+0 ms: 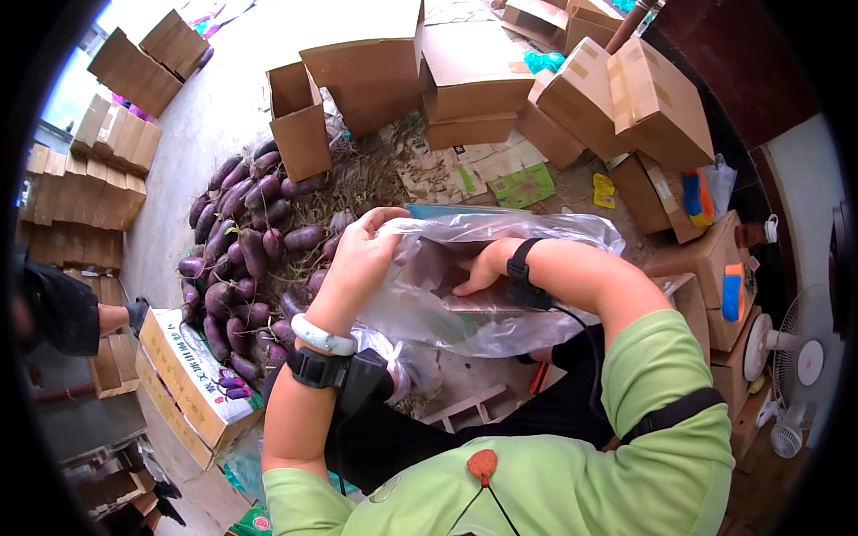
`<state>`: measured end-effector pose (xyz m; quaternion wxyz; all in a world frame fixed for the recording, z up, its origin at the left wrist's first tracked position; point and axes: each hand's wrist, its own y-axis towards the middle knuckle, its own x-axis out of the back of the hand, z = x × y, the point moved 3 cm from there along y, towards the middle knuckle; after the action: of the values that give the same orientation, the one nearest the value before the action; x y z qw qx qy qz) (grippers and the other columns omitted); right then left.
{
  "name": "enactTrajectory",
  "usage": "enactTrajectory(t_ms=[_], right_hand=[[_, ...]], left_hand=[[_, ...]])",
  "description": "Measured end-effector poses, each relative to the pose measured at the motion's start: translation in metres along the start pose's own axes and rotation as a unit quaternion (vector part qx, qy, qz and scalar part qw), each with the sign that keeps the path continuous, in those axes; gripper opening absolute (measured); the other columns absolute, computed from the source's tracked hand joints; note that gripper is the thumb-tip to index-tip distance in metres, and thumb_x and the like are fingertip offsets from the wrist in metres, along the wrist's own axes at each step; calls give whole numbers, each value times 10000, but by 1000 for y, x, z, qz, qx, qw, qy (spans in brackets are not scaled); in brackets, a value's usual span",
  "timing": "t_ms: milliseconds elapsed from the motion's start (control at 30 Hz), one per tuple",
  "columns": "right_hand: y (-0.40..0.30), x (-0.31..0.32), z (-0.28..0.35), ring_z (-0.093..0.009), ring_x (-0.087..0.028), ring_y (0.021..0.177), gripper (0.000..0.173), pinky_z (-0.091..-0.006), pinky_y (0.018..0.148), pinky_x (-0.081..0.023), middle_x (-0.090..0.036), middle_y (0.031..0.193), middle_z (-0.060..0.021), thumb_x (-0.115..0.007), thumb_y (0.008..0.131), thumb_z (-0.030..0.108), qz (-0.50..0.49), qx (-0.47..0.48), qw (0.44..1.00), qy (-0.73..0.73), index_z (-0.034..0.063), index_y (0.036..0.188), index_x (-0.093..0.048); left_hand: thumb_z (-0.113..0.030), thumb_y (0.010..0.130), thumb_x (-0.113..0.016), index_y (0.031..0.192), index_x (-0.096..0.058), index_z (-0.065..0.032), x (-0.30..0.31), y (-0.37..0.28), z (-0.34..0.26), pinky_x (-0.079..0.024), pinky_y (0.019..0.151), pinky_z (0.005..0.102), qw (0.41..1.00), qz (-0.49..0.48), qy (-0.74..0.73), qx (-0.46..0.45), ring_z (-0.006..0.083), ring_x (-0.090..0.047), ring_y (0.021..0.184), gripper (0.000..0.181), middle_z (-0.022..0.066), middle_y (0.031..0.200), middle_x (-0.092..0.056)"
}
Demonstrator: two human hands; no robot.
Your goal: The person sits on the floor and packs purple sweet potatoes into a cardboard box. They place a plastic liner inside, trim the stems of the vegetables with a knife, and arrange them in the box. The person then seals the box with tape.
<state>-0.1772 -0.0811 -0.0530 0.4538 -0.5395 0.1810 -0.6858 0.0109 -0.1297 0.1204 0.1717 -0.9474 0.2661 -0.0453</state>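
Observation:
A clear plastic liner bag (576, 234) spreads over and into a cardboard box (493, 298) before me, its loose folds hanging over the sides. My left hand (372, 238) pinches the bag's rim at the box's left corner, beside a blue edge (462, 210) along the far side. Inside the bag's mouth is my right hand (486, 266), thumb apart from the fingers; some fingertips are hidden in the box. A heap of purple radishes (251, 254) lies on the floor left of the bag.
Open cardboard boxes (365, 80) stand beyond the heap. Taped boxes (660, 100) and orange-blue tape dispensers (732, 293) are on the right, near a white fan (798, 355). A printed carton (201, 388) sits at left. Another person's leg (114, 318) shows farther left.

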Motion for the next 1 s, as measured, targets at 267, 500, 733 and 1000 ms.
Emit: enactTrajectory(t_ms=[267, 500, 733, 1000], right_hand=[[19, 2, 1, -287, -360, 1319, 847, -395, 1081, -285, -404, 1423, -124, -628, 700, 632, -119, -28, 984, 129, 151, 1370, -435], [-22, 19, 26, -344, -532, 1143, 460, -411, 962, -414, -598, 1196, -167, -529, 878, 376, -12, -31, 998, 51, 13, 1148, -612], [-197, 35, 19, -316, -647, 849, 211, -402, 725, -528, -608, 1044, -180, -548, 824, 154, -284, -269, 920, -9, 48, 997, -609], [-181, -39, -79, -318, -634, 803, 335, -405, 735, -500, -628, 984, -214, -471, 885, 101, -399, -268, 726, 492, 62, 1213, -527]], left_hand=[[-102, 818, -693, 1182, -600, 0, 15, 26, 24, -451, 832, 241, 978, 66, 189, -56, 97, -557, 911, 389, 44, 1031, -630], [-144, 895, -623, 916, -662, 12, 25, 67, 58, -435, 670, 218, 987, 0, 136, -87, 55, -512, 732, 161, -19, 803, -611], [-212, 924, -589, 907, -676, -11, 19, 80, 58, -382, 567, 205, 996, -5, 46, -80, 33, -452, 634, 219, -42, 725, -589], [-166, 868, -626, 988, -653, 34, 56, 134, 183, -471, 655, 295, 993, -1, 116, 37, 134, -561, 721, 235, 63, 841, -663]])
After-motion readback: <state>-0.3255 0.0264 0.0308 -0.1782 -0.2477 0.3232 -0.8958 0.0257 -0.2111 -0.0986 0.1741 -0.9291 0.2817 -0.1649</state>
